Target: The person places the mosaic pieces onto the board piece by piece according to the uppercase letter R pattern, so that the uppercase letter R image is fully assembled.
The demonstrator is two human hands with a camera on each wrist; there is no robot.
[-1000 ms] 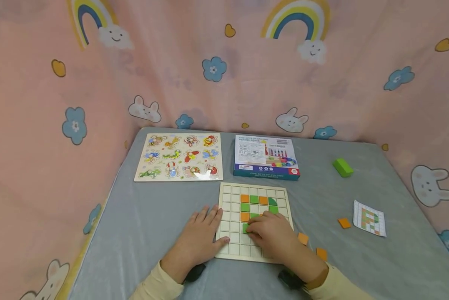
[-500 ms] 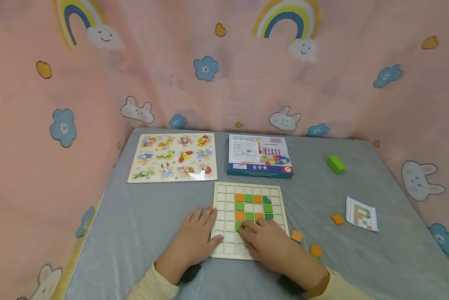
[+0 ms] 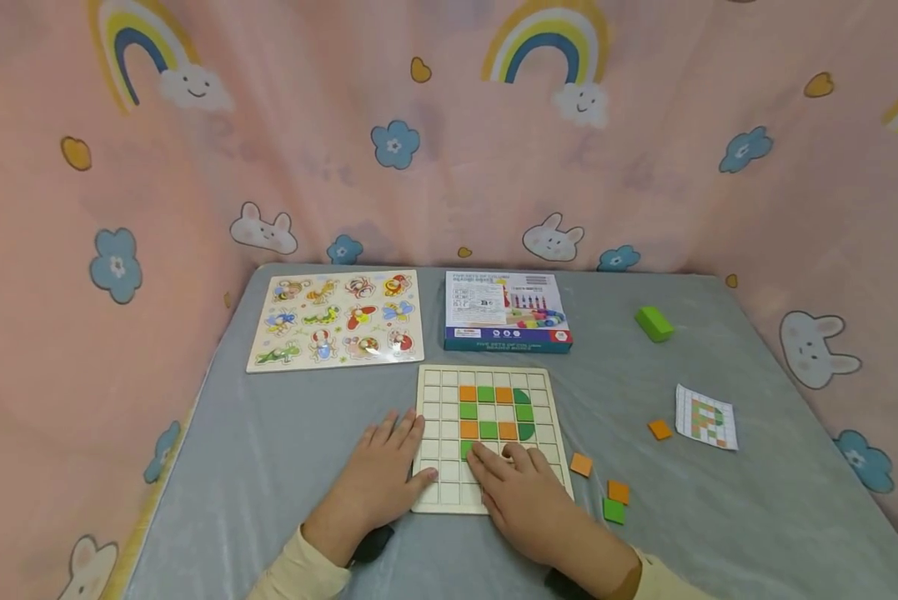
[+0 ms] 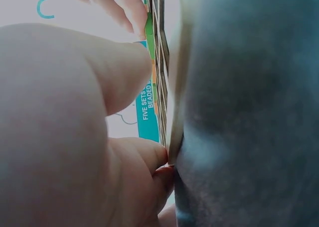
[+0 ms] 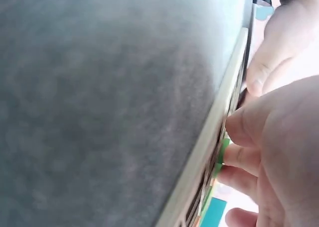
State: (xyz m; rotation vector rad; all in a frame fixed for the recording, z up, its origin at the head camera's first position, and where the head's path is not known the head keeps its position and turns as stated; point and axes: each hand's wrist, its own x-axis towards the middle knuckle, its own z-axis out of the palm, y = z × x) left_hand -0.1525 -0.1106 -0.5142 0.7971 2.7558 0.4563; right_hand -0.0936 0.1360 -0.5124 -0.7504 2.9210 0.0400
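A wooden grid board (image 3: 429,492) lies on the table, with orange and green tiles set in its cells and rounded dark green pieces (image 3: 525,431) at the right of the pattern. My left hand (image 3: 379,467) rests along the board's left edge, thumb over the lower left cells. At the pattern's lower left, the index fingertip of my right hand (image 3: 527,504) touches a green square tile (image 3: 465,451). The other fingers spread over the lower cells, hiding part of them. In the right wrist view, fingertips (image 5: 237,179) meet green tiles at the board's surface.
Right of the board lie loose orange tiles (image 3: 581,465) and a green tile (image 3: 614,511). Farther right are another orange tile (image 3: 659,429), a pattern card (image 3: 707,417) and a green block (image 3: 654,324). Behind stand an insect puzzle (image 3: 336,321) and a boxed bead set (image 3: 504,312).
The head view has shifted, moving the scene leftward. My right fingers have loosened and drawn back slightly, uncovering more of the orange and dark green pieces. My left hand stays at the board's edge.
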